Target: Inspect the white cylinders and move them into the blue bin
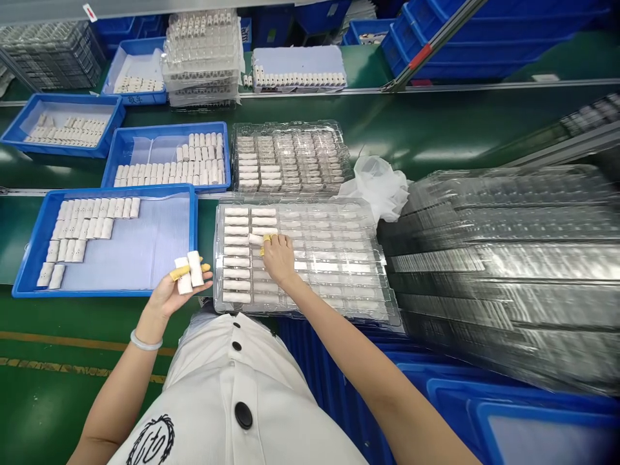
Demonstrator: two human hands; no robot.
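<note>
My left hand [167, 296], with yellow covers on some fingers, holds two or more white cylindrical pieces [195, 268] between the blue bin and the clear tray. Over the clear plastic blister tray [301, 316], my right hand [279, 259] pinches one white cylindrical piece [256, 239] at the second column; its fingertips partly cover that piece. The tray's left column is filled with similar pieces, and a few more lie at the top of the second. To the left, a blue bin [192, 223] holds rows of the same white pieces on a pale liner.
Behind the tray sits a filled clear tray stack [293, 155] beside a crumpled white plastic bag [380, 187]. Tall stacks of clear trays [498, 271] stand at right. Another blue bin [227, 158] of pieces is behind the near one. A metal post [431, 48] rises at the back.
</note>
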